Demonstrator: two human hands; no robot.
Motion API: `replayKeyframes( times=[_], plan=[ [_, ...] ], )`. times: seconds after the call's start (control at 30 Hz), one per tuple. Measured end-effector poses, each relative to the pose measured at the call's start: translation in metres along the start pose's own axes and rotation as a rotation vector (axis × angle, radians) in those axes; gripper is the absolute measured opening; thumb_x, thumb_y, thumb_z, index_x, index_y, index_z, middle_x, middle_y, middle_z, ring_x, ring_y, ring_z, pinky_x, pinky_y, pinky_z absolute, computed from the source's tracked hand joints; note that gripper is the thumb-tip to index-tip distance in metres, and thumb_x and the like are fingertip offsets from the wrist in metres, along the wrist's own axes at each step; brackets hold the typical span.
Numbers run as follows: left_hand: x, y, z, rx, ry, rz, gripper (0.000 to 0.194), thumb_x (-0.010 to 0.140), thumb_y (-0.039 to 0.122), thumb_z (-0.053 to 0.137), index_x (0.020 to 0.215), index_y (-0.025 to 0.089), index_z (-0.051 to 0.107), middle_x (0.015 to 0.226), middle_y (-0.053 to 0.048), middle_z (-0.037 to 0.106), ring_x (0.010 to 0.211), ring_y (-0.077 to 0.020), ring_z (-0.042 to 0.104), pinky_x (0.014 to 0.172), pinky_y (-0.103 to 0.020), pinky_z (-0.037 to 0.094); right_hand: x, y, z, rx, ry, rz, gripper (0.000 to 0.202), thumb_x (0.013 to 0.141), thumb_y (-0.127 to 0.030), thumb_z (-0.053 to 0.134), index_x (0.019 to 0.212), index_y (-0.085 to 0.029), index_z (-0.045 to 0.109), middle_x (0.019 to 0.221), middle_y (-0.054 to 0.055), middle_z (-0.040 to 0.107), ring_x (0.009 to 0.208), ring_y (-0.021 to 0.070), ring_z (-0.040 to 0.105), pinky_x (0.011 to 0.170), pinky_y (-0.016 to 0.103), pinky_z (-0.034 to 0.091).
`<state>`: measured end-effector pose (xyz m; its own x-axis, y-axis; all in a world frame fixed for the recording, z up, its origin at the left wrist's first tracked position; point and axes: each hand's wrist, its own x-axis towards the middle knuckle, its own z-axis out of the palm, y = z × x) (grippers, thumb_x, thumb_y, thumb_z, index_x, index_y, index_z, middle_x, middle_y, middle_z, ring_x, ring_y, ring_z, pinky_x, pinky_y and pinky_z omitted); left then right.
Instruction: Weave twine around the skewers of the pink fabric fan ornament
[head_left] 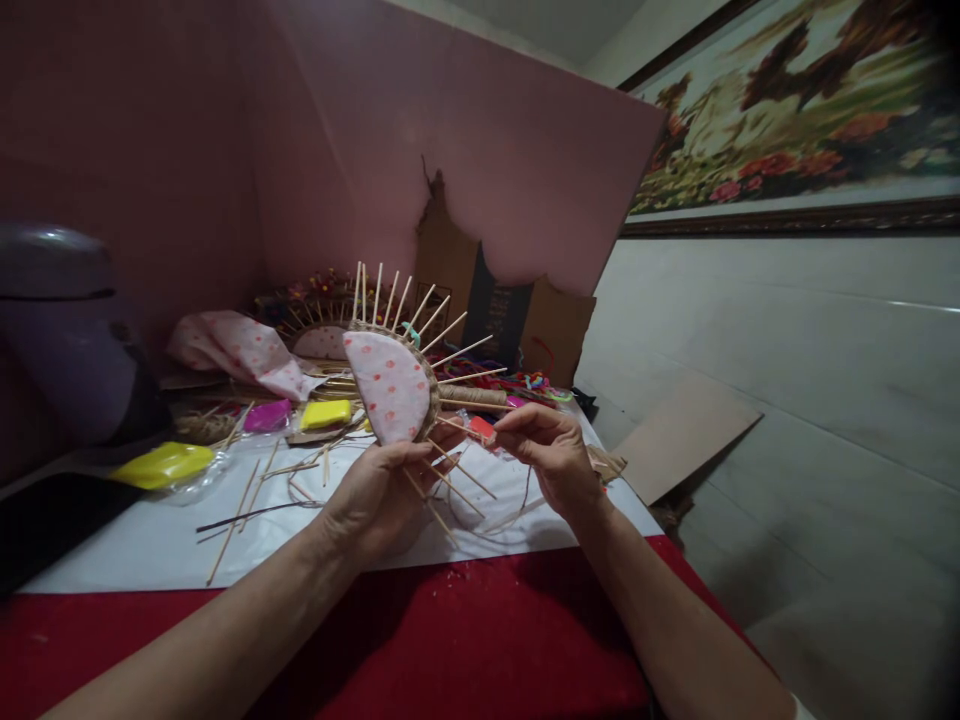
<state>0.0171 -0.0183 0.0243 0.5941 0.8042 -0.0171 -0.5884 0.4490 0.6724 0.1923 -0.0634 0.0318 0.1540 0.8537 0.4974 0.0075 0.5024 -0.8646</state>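
Observation:
My left hand [386, 495] is closed around the lower edge of a half-round piece [391, 388] covered in pale pink fabric with red spots. Thin wooden sticks [448, 320] fan out from its curved rim, where brown twine is wound between them. To the right of it, my right hand [551, 455] is pinched close to the tip of one lower stick. A thin length of twine [527, 490] hangs beneath those fingers and appears to be held in them. A small green tie [410, 334] sits near the top of the rim.
Yellow packets [326, 414], a magenta packet [268, 416] and loose sticks [232, 525] lie on the white sheet [300, 555]. Spotted fabric [232, 350] is bunched behind. A roll of twine [472, 397] and torn cardboard [559, 330] stand farther back. Red cloth [450, 640] covers the near edge.

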Motion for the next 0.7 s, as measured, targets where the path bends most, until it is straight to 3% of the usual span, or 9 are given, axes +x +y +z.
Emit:
replayKeyframes(
  times=[0.27,0.47,0.7],
  plan=[
    [-0.0009,0.0005,0.0009,-0.011,0.068,0.024,0.027,0.068,-0.002,0.05,0.09,0.003,0.065,0.092,-0.015,0.071,0.092,-0.0227,0.066,0.091,-0.034,0.048,-0.0021,-0.0023,0.0011,-0.058,-0.006,0.043,0.007,0.066,-0.021,0.072,0.072,-0.022,0.069,0.064,0.001,0.068,0.059,0.0134,0.06,0.054,0.027,0.045],
    [0.0005,0.0001,0.0005,-0.01,0.048,0.055,0.028,0.068,-0.004,0.049,0.088,0.005,0.065,0.102,-0.015,0.069,0.1,-0.0234,0.063,0.094,-0.033,0.047,-0.0028,-0.0042,0.0039,-0.077,-0.04,0.054,0.005,0.066,-0.02,0.071,0.071,-0.021,0.069,0.062,0.001,0.069,0.042,0.0065,0.043,0.039,0.021,0.03],
    [0.0017,-0.0015,-0.0027,0.039,0.015,0.076,0.027,0.068,-0.002,0.051,0.088,0.006,0.067,0.096,-0.015,0.071,0.093,-0.0235,0.066,0.092,-0.035,0.048,-0.0024,-0.0072,0.0045,0.029,0.011,0.099,0.006,0.064,-0.022,0.072,0.069,-0.021,0.068,0.06,0.0,0.068,0.037,0.0045,0.036,0.037,0.021,0.024]
  ],
)
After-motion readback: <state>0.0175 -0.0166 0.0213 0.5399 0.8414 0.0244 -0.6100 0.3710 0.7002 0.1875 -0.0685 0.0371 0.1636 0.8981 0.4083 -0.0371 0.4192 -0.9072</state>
